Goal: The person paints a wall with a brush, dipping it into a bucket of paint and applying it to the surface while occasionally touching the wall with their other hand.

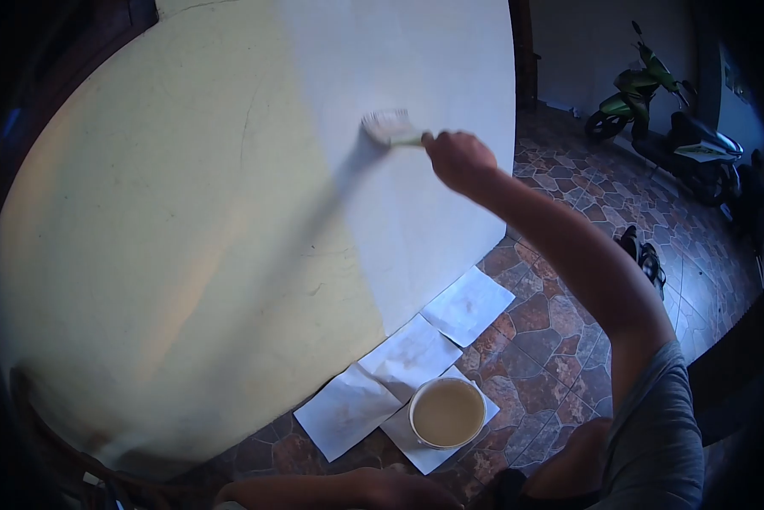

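Note:
My right hand is closed around the handle of a wide flat paintbrush, its arm stretched out over the wall. The bristles point up and left, at or close to the wall; contact is unclear. White covers the wall's right part, while the left part is pale yellow with fine cracks. Along the bottom edge lies what looks like my left forearm; the fingers of that hand cannot be made out. Near it a round white bucket of beige, cloudy liquid stands on a paper sheet.
More white sheets lie along the wall's foot on the stone-patterned tile floor. Dark sandals are on the floor at right. A green motorbike and a second two-wheeler stand in the back right.

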### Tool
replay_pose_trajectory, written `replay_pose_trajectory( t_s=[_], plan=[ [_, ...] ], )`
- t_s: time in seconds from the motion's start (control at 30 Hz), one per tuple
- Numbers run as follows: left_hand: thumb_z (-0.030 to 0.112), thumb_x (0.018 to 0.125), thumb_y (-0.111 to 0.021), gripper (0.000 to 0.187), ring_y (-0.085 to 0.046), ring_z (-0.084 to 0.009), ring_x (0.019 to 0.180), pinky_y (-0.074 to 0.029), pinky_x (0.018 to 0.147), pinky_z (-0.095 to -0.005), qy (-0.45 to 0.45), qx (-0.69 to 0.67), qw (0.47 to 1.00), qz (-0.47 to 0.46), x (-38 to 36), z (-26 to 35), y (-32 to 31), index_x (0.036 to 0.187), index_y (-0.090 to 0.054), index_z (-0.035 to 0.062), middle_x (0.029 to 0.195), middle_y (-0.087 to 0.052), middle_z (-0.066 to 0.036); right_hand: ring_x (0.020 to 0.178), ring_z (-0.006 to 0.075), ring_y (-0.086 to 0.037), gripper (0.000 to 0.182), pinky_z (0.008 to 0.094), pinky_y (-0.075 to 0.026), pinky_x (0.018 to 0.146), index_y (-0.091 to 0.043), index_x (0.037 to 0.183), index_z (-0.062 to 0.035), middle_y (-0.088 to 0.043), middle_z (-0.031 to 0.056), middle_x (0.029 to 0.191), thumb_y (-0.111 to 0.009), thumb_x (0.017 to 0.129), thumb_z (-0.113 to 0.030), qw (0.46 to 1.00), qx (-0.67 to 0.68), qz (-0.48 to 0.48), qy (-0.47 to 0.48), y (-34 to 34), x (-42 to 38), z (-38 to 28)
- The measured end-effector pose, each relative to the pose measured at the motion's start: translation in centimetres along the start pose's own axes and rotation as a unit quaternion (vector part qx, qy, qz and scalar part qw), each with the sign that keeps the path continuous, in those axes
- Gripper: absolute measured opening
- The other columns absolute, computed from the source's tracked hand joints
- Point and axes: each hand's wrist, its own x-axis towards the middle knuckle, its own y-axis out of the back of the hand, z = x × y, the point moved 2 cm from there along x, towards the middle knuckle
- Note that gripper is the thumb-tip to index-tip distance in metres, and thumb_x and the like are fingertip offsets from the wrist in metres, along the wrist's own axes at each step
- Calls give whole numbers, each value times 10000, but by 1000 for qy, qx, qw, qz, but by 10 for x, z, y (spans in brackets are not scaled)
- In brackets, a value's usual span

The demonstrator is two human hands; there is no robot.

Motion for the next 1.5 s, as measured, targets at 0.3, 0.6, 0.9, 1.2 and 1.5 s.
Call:
replay_pose_trajectory(
  t_s=[0.3,0.6,0.9,1.2,1.5],
  plan=[
    [366,955,-646,493,-595,-356,1289,-392,1146,-466,-80,80,994,-2,-24,37,10,1314,-655,28,1327,-649,-218,900,322,-750,203,442,-607,797,-745,1032,-78,-745,168,935,-562,947,-89,980,-144,90,102,106,83,8],
    [256,964,-658,450,-582,-340,1305,-377,1159,-466,-150,123,981,23,-25,19,9,1355,-628,34,1353,-633,-201,1063,338,-709,233,473,-586,887,-737,1033,-39,-733,166,1072,-528,939,-80,997,17,-76,28,-9,-14,-12],
    [227,950,-628,419,-603,-329,1273,-445,1098,-422,-61,236,968,-57,-8,50,9,1306,-627,6,1328,-642,-214,839,302,-758,187,412,-618,757,-750,997,-47,-740,166,866,-578,932,-81,970,-107,177,130,117,59,-29],
    [224,997,-555,383,-619,-321,1258,-460,1082,-426,-99,155,983,-2,-16,-4,-7,1303,-635,9,1311,-657,-220,866,321,-757,149,420,-623,724,-682,1004,2,-733,173,881,-570,926,-57,975,-92,-107,169,-12,-36,-71],
    [237,950,-606,296,-681,-363,1108,-535,908,-464,-28,266,961,-71,-34,79,11,1118,-656,-2,1126,-692,-223,783,324,-746,245,463,-609,685,-665,1179,-58,-725,166,857,-551,963,-76,977,-82,183,70,108,41,-67]
  ],
)
